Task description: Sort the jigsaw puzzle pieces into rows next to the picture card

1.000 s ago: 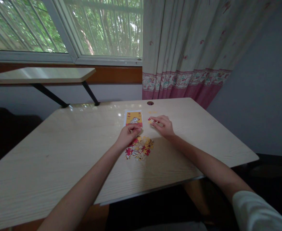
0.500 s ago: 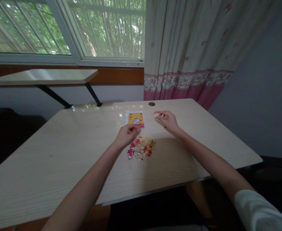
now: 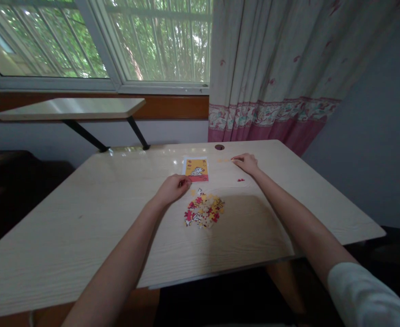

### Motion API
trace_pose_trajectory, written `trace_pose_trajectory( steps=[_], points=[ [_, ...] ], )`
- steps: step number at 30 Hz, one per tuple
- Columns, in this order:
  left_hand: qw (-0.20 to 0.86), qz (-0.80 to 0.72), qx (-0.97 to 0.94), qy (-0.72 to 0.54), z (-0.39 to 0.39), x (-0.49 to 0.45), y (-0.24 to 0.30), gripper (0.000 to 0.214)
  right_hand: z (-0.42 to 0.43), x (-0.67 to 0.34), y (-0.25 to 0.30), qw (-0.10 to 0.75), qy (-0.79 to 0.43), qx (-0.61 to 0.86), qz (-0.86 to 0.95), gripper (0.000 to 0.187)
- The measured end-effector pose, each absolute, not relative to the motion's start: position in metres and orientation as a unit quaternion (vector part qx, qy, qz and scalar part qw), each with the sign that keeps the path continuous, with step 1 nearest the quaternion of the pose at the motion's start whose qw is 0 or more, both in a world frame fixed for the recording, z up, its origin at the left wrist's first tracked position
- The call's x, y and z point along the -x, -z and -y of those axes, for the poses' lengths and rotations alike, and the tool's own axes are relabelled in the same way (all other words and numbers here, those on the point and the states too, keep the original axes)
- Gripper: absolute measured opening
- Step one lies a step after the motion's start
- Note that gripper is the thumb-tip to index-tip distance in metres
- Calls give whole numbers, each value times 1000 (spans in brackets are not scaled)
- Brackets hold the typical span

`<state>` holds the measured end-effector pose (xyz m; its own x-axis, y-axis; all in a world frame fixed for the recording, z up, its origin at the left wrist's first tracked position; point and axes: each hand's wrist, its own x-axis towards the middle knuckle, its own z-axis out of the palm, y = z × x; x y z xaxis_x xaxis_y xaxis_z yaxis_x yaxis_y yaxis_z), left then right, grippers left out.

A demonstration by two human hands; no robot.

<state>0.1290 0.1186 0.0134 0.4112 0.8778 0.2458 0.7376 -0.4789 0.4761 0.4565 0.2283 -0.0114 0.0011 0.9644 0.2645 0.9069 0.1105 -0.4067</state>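
A loose pile of jigsaw puzzle pieces (image 3: 205, 211) in red, yellow and white lies on the table before me. Behind it is a picture card (image 3: 196, 167) with a white animal on yellow and red. My left hand (image 3: 173, 187) rests at the card's lower left corner, fingers curled together; whatever they hold is hidden. Farther right, the fingertips of my right hand (image 3: 246, 162) pinch a small yellow puzzle piece (image 3: 233, 160) at the tabletop. Small yellow pieces (image 3: 222, 161) lie just left of it. A red piece (image 3: 241, 180) sits nearer me, below that hand.
The pale wooden table (image 3: 111, 218) has a round cable hole (image 3: 219, 147) at its back edge. A raised shelf (image 3: 73, 109) on black brackets stands at the back left. Beyond are a barred window and a long curtain (image 3: 254, 91).
My right hand has moved slightly right, and the red piece now shows on the table below it. My left hand has drawn a little left, away from the pile. The view has shifted slightly.
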Motion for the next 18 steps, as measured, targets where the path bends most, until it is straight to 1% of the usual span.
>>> trace_pose_trajectory(
  steps=[8,14,18],
  points=[
    [143,-486,-831,-230,-119,-130,-12,22,-227,-454,10,233,-57,673,699,35],
    [127,-494,-828,-233,-119,-129,-12,21,-218,-445,7,196,-24,556,808,31],
    [127,-494,-828,-231,-117,-130,-13,22,-217,-440,5,175,-20,526,832,31]
  ],
)
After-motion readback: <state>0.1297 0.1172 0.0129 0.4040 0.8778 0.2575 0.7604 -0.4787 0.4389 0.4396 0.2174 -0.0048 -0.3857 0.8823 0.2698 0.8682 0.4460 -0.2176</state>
